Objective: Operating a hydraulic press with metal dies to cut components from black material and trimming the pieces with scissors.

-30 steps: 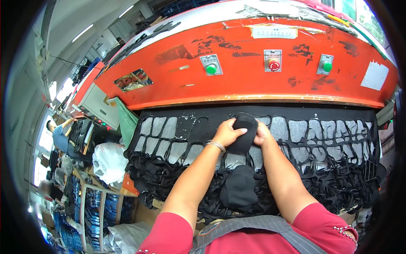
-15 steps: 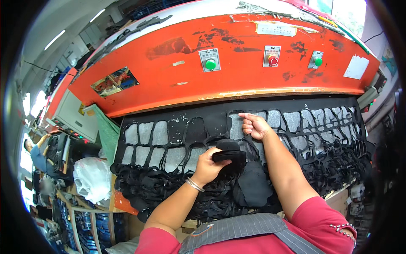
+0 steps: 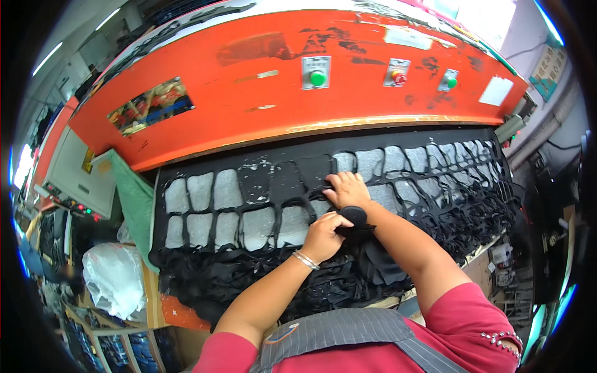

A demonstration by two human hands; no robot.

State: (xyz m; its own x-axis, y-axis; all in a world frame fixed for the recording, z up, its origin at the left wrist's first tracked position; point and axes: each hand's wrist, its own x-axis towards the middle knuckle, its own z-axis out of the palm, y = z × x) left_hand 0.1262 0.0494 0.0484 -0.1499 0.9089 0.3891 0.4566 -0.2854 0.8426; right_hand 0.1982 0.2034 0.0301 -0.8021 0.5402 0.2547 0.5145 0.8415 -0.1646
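Observation:
My left hand (image 3: pixel 325 237), with metal bangles at the wrist, is closed round a small stack of black cut-out pieces (image 3: pixel 354 216). Just beyond it, my right hand (image 3: pixel 348 190) rests on the black sheet (image 3: pixel 249 155), palm down, its fingers apart and slightly bent. Cut-out holes run across this sheet in rows and show a grey surface (image 3: pixel 258 229) beneath. In the upper row, several black pieces (image 3: pixel 286 180) still fill their outlines, left of my right hand. A further dark rounded piece (image 3: pixel 379 264) lies below my wrists, partly hidden by my right forearm.
Tangled black offcut strips (image 3: pixel 217 280) hang along the near edge. An orange machine beam (image 3: pixel 261 93) crosses behind the sheet, bearing green buttons (image 3: pixel 318 78) and a red one (image 3: pixel 398 78). At left are a green cloth (image 3: pixel 127 199) and a white plastic bag (image 3: pixel 113 280).
My right hand has come down and left, from a pinch above the sheet to spread fingers on it. My left hand, still holding the stack, has moved closer to it. The view has shifted slightly.

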